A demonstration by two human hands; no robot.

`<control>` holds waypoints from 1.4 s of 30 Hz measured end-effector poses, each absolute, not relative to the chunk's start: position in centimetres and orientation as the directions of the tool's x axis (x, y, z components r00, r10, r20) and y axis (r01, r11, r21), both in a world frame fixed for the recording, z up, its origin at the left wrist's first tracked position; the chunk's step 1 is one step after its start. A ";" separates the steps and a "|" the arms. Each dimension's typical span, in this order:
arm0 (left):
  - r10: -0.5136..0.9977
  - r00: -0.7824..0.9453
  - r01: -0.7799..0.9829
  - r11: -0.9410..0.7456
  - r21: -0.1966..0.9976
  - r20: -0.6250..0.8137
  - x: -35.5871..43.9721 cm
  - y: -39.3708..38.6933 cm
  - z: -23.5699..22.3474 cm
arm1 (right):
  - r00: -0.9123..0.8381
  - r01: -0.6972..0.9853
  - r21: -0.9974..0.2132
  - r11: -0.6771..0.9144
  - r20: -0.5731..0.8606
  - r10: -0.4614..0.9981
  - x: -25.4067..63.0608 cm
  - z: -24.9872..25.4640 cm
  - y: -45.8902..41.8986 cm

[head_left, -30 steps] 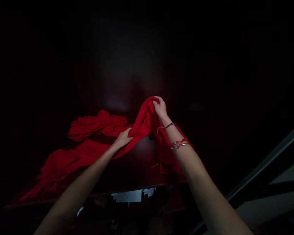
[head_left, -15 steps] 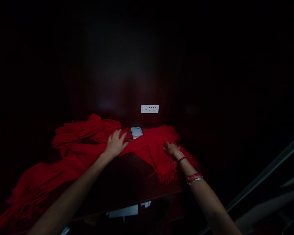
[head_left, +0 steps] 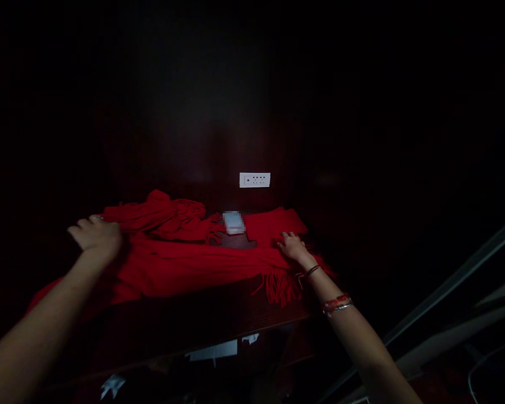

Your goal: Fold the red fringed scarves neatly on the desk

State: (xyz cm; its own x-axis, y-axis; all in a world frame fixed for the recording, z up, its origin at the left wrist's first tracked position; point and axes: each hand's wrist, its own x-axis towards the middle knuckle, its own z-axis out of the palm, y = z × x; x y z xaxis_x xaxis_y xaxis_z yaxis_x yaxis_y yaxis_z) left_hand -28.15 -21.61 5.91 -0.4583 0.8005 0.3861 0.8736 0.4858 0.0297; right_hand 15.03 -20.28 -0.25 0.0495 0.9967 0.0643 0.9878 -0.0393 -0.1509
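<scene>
Red scarf (head_left: 202, 269) with fringe, laid lengthwise on the dark wooden counter (head_left: 202, 314), two bare hands at it.
The scarf is of soft, matt cloth, a long band with shallow creases, evenly deep red; loose stringy fringe (head_left: 283, 287) shows near its right end. The right hand (head_left: 293, 247) rests upon red cloth there, its grip loose, fingers spread; the left hand (head_left: 99, 241) is blurred over the left part, and I cannot tell if its grip pinches cloth. Behind lie a crumpled red bundle (head_left: 168, 217) and, to its right, a pale rectangular object (head_left: 234, 222), its surface pixelated. A smooth white socket plate (head_left: 255, 180) is on the wall; below the counter is white paper (head_left: 214, 350).
</scene>
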 end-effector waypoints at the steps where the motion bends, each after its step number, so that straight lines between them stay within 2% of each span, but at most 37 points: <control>1: 0.770 -0.531 0.814 0.580 -0.041 0.355 -27.8 -22.0 5.8 | 0.090 0.984 -0.152 -0.089 0.001 0.996 15.0 -0.5 -20.3; 2: 0.805 -0.515 0.816 0.566 -0.118 0.294 -26.6 -22.3 5.2 | 0.121 0.980 -0.151 -0.128 -0.057 0.991 15.0 -0.8 -20.2; 4: 0.941 -0.294 0.933 0.321 -0.163 0.170 -22.6 -22.8 2.9 | 0.149 0.974 -0.152 -0.169 -0.135 0.980 15.1 -1.4 -20.1; 5: 0.981 -0.147 0.975 0.165 -0.148 0.123 -20.1 -23.0 1.5 | 0.143 0.973 -0.158 -0.167 -0.152 0.978 15.3 -1.6 -20.1; 6: 0.991 0.102 0.991 -0.093 -0.098 0.092 -17.6 -23.1 0.2 | 0.129 0.974 -0.166 -0.156 -0.163 0.978 15.6 -1.9 -20.0; 8: 0.907 0.418 0.908 -0.417 -0.042 0.043 -13.7 -22.9 -2.0 | 0.089 0.976 -0.183 -0.121 -0.177 0.980 16.5 -2.2 -20.1; 10: 0.839 0.544 0.838 -0.544 -0.042 -0.009 -12.2 -22.5 -2.8 | 0.058 0.977 -0.189 -0.094 -0.190 0.980 17.6 -2.1 -20.1; 13: 0.867 0.496 0.861 -0.497 -0.111 -0.037 -15.1 -21.9 -1.7 | 0.068 0.981 -0.165 -0.102 -0.203 0.977 19.2 -1.5 -19.8; 14: 0.899 0.437 0.886 -0.438 -0.151 -0.043 -17.1 -21.8 -1.1 | 0.084 0.982 -0.152 -0.117 -0.205 0.975 19.5 -1.2 -19.6; 17: 0.993 0.112 0.956 -0.117 -0.269 -0.030 -22.5 -22.3 0.6 | 0.135 0.980 -0.118 -0.160 -0.191 0.972 19.1 -0.7 -18.7; 20: 0.998 0.000 0.964 -0.017 -0.264 -0.064 -23.1 -22.8 1.7 | 0.141 0.977 -0.138 -0.162 -0.148 0.979 16.9 -1.5 -18.0; 22: 0.994 0.041 0.971 -0.063 -0.229 -0.103 -20.3 -22.4 1.8 | 0.103 0.976 -0.172 -0.131 -0.164 0.981 15.2 -2.8 -18.0; 25: 0.975 0.201 0.965 -0.214 -0.155 -0.093 -13.7 -20.5 1.4 | 0.046 0.983 -0.166 -0.076 -0.180 0.983 14.2 -4.6 -18.8; 26: 0.967 0.249 0.959 -0.253 -0.130 -0.047 -11.4 -19.7 1.0 | 0.031 0.987 -0.150 -0.056 -0.166 0.986 14.5 -5.1 -19.1; 29: 0.894 0.425 0.899 -0.435 0.049 0.142 -5.8 -17.1 -0.6 | -0.036 0.992 -0.126 0.021 -0.118 0.992 16.8 -5.7 -20.5; 33: 0.885 0.413 0.867 -0.454 0.205 0.215 -1.4 -14.0 -4.1 | -0.122 0.986 -0.126 0.105 -0.131 0.984 20.3 -5.1 -22.6; 35: 0.890 0.412 0.860 -0.450 0.238 0.196 -0.2 -12.8 -5.7 | -0.159 0.980 -0.145 0.135 -0.167 0.973 21.1 -4.6 -23.2; 38: 0.888 0.453 0.854 -0.459 0.247 0.084 0.9 -11.4 -6.9 | -0.182 0.971 -0.194 0.140 -0.220 0.958 21.2 -4.2 -23.0; 42: 0.882 0.471 0.849 -0.458 0.264 0.016 1.5 -10.2 -6.7 | -0.015 0.981 -0.192 -0.009 -0.127 0.992 20.1 -5.1 -21.4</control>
